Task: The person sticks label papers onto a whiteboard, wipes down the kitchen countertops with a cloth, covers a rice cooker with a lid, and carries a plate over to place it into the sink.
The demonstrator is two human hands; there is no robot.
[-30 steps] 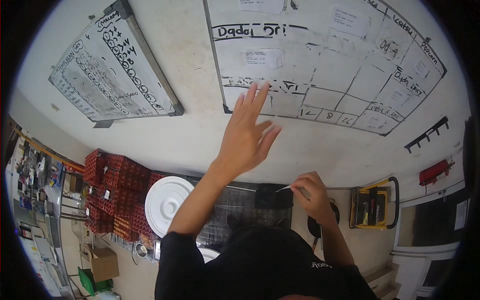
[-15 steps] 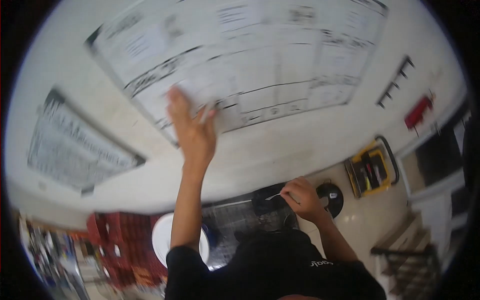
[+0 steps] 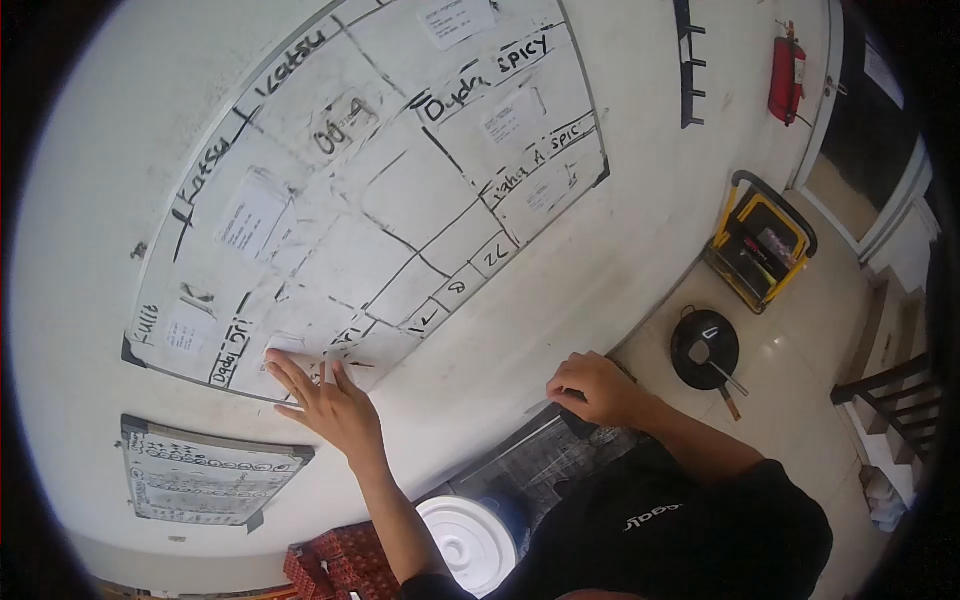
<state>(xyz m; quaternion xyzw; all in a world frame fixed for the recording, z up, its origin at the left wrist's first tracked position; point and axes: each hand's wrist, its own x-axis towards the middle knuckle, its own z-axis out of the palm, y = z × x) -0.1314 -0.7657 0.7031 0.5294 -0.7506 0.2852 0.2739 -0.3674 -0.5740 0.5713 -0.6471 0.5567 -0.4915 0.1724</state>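
My left hand (image 3: 340,412) lies against the whiteboard (image 3: 400,195) near its lower edge, fingers spread. Its fingertips touch a small white paper slip (image 3: 287,343). Another pale slip shows by its thumb; whether the hand grips it I cannot tell. My right hand (image 3: 592,390) is closed in front of the wall below the board, and anything in its fingers is hidden. Handwritten black words and lines divide the board, and printed paper labels (image 3: 250,218) are stuck in several of its boxes.
A smaller whiteboard (image 3: 215,475) hangs at lower left. Below are a white-lidded bucket (image 3: 465,540) and red crates (image 3: 345,565). On the floor at right stand a black wok (image 3: 705,345) and a yellow-framed step stool (image 3: 762,240). Wall hooks (image 3: 688,65) and a fire extinguisher (image 3: 787,80) hang above.
The view has turned and shifted. My left hand now rests lower on the board, its fingers on a slip. The thin white strip that showed at my right fingers is out of sight.
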